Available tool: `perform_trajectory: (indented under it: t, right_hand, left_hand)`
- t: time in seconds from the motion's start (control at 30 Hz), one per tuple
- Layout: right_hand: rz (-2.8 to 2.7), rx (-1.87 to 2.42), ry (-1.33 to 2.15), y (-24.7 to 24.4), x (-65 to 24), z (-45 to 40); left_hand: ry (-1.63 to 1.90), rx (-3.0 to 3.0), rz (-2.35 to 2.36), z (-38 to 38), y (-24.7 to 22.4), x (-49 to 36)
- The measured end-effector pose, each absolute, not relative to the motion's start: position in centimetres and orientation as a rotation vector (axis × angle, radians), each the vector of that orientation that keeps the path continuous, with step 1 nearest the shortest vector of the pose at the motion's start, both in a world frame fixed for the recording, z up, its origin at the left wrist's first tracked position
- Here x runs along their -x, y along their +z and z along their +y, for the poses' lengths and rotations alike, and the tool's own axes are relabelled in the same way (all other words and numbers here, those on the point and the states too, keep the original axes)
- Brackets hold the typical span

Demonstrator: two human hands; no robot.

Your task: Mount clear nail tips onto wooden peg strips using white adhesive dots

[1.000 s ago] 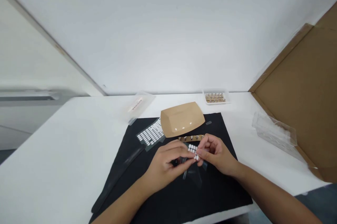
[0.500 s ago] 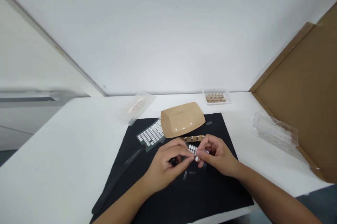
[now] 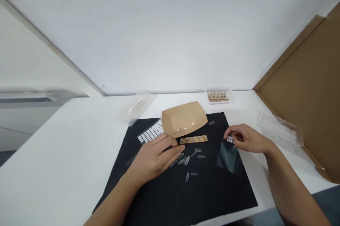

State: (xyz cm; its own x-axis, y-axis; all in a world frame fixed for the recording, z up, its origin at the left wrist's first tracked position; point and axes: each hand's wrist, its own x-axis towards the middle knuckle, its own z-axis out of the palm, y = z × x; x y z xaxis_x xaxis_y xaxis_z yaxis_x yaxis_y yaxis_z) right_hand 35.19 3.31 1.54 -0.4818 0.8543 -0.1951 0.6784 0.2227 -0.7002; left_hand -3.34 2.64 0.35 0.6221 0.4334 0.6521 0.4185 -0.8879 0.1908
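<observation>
Looking down at the black mat (image 3: 170, 190), I see both bare hands low over it. The right hand (image 3: 245, 139) has its fingers pinched together on a clear film sheet (image 3: 228, 157), gripping the top corner where a few white dots show; the rest of the sheet hangs below the fingertips, dark against the mat. The left hand (image 3: 156, 157) lies palm down, fingers loosely together and stretched toward the loose clear nail tips (image 3: 190, 160) scattered just past its fingertips; I cannot tell if it grips any, it looks like touching only.

Just beyond the left fingertips sits a brown strip (image 3: 193, 139) with small metal studs in a row, lying flat. Behind that, a brown paper tray (image 3: 183, 121) stands open toward me, a few tiny white bits on its inner wall, otherwise I see nothing in it. Near the left hand's knuckles, partly under the tray, a sheet of white dots (image 3: 151, 133).

Farther off from both hands: a small clear tray (image 3: 218, 97) with rows of tan and metal pieces; a clear lidded box (image 3: 138, 107) with a label, contents not readable; a clear plastic case (image 3: 280, 132) beyond the right wrist, contents too faint to tell; cardboard (image 3: 305, 88) leaning behind it. All on the white table (image 3: 66, 148).
</observation>
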Motion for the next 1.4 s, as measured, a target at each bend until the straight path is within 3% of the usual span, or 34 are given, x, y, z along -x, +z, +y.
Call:
perform_trajectory:
  t: [0.17, 0.27, 0.43, 0.77, 1.4]
  right_hand:
    - [-2.381, 1.69, 0.305, 1.1, -35.2, 3.3]
    - [-2.289, 1.565, 0.07, 1.1, -33.4, 3.0]
    - [-2.284, 1.27, 0.41, -0.7, -29.4, 2.4]
    - [-2.245, 1.3, 0.51, -4.9, -26.0, 2.8]
    - [-2.262, 1.118, 0.715, -3.8, -26.6, 2.3]
  left_hand:
    - [0.979, -2.92, 0.798, 3.1, 0.1, 4.0]
    - [0.957, -2.951, 0.85, 3.2, -0.2, 4.3]
    - [1.015, -2.957, 0.873, 3.2, -0.4, 4.5]
    - [0.993, -2.928, 0.939, 3.6, -1.0, 4.6]
    - [1.005, -2.443, 0.868, 3.5, -1.2, 4.3]
